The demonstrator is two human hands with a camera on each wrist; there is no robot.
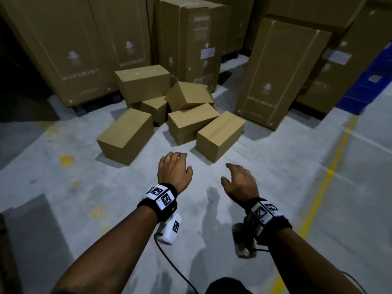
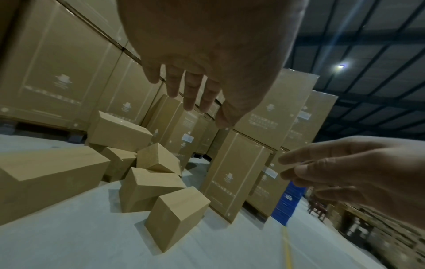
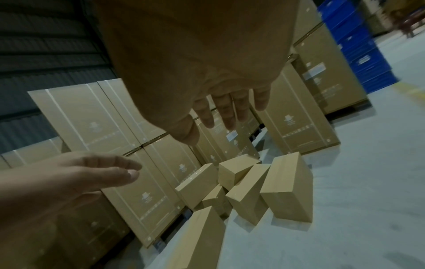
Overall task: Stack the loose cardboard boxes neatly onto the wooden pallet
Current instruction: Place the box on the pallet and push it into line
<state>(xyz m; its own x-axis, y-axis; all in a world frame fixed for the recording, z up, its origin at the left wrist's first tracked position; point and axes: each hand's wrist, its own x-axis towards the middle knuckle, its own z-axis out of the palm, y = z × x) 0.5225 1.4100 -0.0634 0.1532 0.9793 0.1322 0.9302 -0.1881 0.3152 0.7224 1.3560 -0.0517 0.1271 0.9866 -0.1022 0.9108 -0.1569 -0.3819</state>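
Several loose plain cardboard boxes lie in a heap on the concrete floor ahead of me. Nearest are a box at the left [image 1: 126, 135] and a box at the right [image 1: 220, 135], with a tilted box [image 1: 192, 122] between them and others piled behind [image 1: 144, 83]. My left hand [image 1: 175, 168] and right hand [image 1: 239, 180] reach forward, palms down, fingers relaxed, both empty and short of the boxes. The left wrist view shows the left hand [image 2: 195, 72] above the heap [image 2: 147, 187]; the right wrist view shows the right hand [image 3: 220, 102] above it [image 3: 287, 187]. No wooden pallet is in view.
Tall printed cartons [image 1: 70, 49] stand in rows behind the heap, one more [image 1: 280, 75] to its right. Blue crates [image 1: 369, 85] are stacked at the far right. Yellow floor lines [image 1: 324, 181] run on the right. Bare floor lies between me and the boxes.
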